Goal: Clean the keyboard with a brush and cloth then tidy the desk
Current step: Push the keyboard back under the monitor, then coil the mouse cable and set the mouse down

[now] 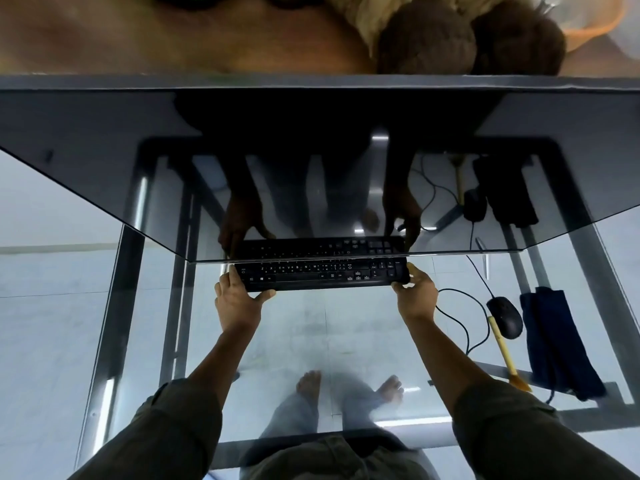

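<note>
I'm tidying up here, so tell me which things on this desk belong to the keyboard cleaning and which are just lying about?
For the job: keyboard, held by left hand and right hand; brush; dark blue cloth.

Lying about: mouse and its cable; monitor.

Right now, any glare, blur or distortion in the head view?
Head view: wide-angle bending at the edges; dark monitor mirrors both hands and the keyboard; glass desk shows feet below, hazy; top strip of the picture is blurred.
</note>
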Motion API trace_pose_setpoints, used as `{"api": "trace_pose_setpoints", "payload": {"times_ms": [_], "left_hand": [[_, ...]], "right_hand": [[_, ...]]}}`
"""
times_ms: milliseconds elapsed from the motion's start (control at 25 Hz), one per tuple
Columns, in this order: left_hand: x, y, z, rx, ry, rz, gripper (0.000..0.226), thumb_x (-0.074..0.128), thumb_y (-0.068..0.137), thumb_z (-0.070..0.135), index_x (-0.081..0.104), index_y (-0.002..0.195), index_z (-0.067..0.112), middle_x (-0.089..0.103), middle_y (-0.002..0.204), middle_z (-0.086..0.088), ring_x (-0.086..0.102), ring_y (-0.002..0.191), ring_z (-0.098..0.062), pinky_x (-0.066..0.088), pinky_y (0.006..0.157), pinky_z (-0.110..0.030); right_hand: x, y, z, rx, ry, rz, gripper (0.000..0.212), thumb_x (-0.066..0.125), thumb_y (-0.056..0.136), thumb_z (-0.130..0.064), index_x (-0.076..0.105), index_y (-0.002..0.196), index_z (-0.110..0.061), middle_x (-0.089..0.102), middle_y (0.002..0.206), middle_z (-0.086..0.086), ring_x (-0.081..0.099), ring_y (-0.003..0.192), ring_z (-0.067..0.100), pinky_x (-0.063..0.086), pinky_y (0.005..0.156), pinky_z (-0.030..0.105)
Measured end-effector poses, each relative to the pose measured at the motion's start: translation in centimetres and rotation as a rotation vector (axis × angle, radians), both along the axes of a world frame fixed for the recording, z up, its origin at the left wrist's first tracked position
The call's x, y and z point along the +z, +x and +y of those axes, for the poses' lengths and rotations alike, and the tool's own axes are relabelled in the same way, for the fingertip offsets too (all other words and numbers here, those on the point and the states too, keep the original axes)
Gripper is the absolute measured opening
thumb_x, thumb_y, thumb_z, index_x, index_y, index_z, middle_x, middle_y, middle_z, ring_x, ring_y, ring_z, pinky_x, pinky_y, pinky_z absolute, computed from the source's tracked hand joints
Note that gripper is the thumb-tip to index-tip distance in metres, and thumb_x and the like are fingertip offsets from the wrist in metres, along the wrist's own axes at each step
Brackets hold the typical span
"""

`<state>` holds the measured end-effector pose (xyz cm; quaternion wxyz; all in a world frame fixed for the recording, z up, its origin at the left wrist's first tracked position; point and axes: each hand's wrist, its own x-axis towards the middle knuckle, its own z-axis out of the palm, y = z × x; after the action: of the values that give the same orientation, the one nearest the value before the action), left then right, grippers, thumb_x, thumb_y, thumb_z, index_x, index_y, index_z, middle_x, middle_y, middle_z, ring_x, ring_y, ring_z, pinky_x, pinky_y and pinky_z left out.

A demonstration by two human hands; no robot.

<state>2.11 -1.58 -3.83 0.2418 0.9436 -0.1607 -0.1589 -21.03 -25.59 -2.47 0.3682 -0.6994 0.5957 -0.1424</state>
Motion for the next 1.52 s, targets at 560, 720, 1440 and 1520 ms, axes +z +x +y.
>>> {"api": "trace_pose_setpoints", "payload": {"times_ms": [560,720,1440,1520], "left_hand": [[-0.2,-5.2,-1.4,-0.200,0.028,-0.021,0.079,0.059,0.095,0.044,0.024,0.155,0.008,0.023,0.162,-0.016,0.016,0.151,-0.035,0.021,0.121,-0.051],[-1.3,-7.3,-1.7,-0.484,0.097,-0.016,0.071,0.044,0.100,0.050,0.018,0.158,0.017,0.007,0.167,-0.008,-0.003,0.154,-0.029,0.009,0.122,-0.049],[10.7,-10.3,-5.6,-0.754,-0.553,0.560,0.026,0.046,0.103,0.015,0.058,0.084,0.028,0.061,0.075,0.018,0.057,0.074,-0.004,0.044,0.075,-0.024],[10.1,-9.8,-5.5,-0.569,-0.535,0.622,0.033,0.040,0.102,0.017,0.051,0.076,0.034,0.052,0.062,0.014,0.049,0.063,-0.011,0.045,0.069,-0.035]], "right_hand": [[1.2,-7.8,2.0,-0.080,-0.173,0.022,0.040,0.068,0.089,-0.005,0.060,0.127,-0.010,0.063,0.123,0.012,0.060,0.105,0.028,0.053,0.088,0.041],[0.2,-13.7,3.2,-0.131,-0.058,0.397,0.050,0.072,0.088,-0.019,0.054,0.134,-0.008,0.054,0.136,0.021,0.044,0.128,0.042,0.041,0.101,0.059],[18.5,-2.5,9.4,0.424,1.032,-0.464,0.039,0.053,0.100,-0.041,0.048,0.077,-0.009,0.021,0.056,0.002,0.021,0.048,0.015,0.026,0.045,0.024],[19.6,-2.8,9.6,0.587,1.178,-0.427,0.041,0.055,0.100,-0.039,0.050,0.072,-0.009,0.027,0.053,0.003,0.030,0.045,0.016,0.034,0.049,0.025]]}}
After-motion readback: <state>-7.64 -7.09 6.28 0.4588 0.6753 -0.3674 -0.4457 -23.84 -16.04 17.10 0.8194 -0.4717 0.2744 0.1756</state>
